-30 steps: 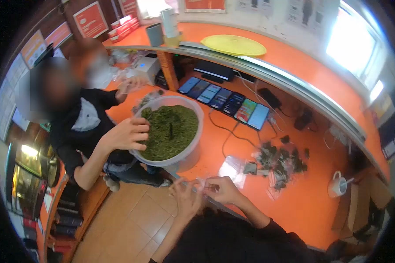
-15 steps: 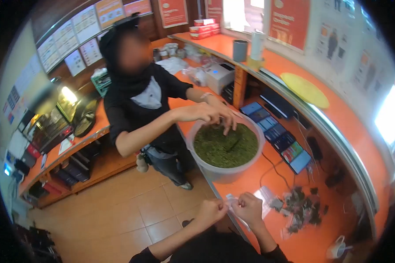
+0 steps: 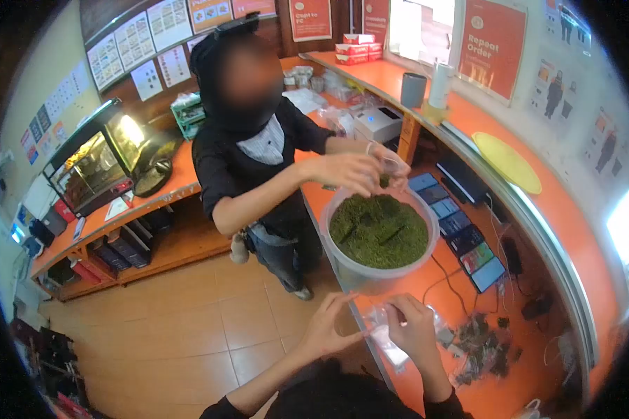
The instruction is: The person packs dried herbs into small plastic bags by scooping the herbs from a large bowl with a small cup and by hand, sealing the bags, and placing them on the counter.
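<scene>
In the head view, a big tub (image 3: 370, 282) of green flakes (image 3: 381, 237) sits on the orange counter (image 3: 423, 285). On the tub's near side, the left hand (image 3: 323, 327) has its thumb and fingers spread apart. Beside it, the right hand (image 3: 414, 329) pinches a small clear bag (image 3: 377, 316). Over the tub's far edge are another person's hands (image 3: 353, 172). Phones (image 3: 461, 234) lie right of the tub.

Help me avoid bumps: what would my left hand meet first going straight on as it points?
Probably the near wall of the pale tub, since your left hand angles toward it, but depth is unclear and it might brush the orange counter first.
</scene>
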A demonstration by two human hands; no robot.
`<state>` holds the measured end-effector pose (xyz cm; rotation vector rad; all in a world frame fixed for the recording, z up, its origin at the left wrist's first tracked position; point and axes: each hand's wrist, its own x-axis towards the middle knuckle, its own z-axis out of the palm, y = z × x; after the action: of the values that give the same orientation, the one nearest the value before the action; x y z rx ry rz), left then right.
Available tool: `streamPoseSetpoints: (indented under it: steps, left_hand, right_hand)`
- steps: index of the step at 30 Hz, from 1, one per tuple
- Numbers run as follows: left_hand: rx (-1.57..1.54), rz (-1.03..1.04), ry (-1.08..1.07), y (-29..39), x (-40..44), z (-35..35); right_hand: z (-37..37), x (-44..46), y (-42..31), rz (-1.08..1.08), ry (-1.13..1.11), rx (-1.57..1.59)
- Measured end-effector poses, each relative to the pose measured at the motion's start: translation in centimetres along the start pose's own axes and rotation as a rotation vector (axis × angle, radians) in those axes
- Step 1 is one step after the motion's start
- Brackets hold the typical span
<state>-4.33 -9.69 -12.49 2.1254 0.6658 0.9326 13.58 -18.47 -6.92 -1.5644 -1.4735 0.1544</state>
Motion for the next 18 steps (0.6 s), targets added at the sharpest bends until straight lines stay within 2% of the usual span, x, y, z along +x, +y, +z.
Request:
streamPoseSetpoints:
  steps: [1, 3, 5, 6, 7, 9, 10, 11, 12, 14, 16, 18]
  left_hand:
    - [0.098, 0.154, 0.062, 0.4, 0.4, -0.1]
    - [0.145, 0.198, 0.050, 0.4, 0.1, 0.2]
    - [-0.834, -0.343, -0.065, -1.9, -1.4, 1.0]
    - [-0.832, -0.465, -0.079, -2.3, -1.6, 0.5]
    - [-0.836, -0.466, -0.079, -2.5, -1.6, 0.1]
    - [-0.565, -0.482, 0.045, -2.7, -1.5, -0.2]
    - [-0.375, -0.307, 0.126, -2.6, -1.3, -0.1]
    - [-0.376, -0.306, 0.128, -2.2, -1.1, 0.2]
    - [-0.093, -0.117, 0.232, -0.1, -0.1, 0.0]
    - [0.194, 0.069, 0.335, 2.7, 0.6, 0.7]
    - [-0.014, 0.035, 0.330, 4.0, 0.9, 1.5]
    - [-0.040, -0.037, 0.299, 3.4, 0.3, 1.7]
  right_hand:
    - [-0.1, 0.2, -0.3, 0.019, -0.005, -0.009]
    - [-0.3, 0.7, -0.6, 0.038, -0.126, 0.051]
    - [-0.6, 1.0, -0.4, 0.070, -0.147, 0.105]
    - [-0.9, 1.1, -0.2, 0.076, -0.166, 0.107]
    - [-1.1, 1.2, -0.1, 0.080, -0.186, 0.110]
    - [-1.2, 1.2, -0.2, 0.103, -0.205, 0.053]
    - [-1.1, 1.3, -0.3, 0.121, -0.222, -0.002]
    - [-0.8, 1.2, -0.1, 0.120, -0.223, -0.003]
    - [-0.2, 1.0, 0.1, 0.118, -0.209, -0.019]
    - [0.9, 0.5, -0.1, 0.114, -0.201, -0.031]
    - [1.8, 0.5, -0.9, 0.114, -0.188, -0.059]
    - [1.6, 1.1, -1.5, 0.117, -0.210, -0.053]
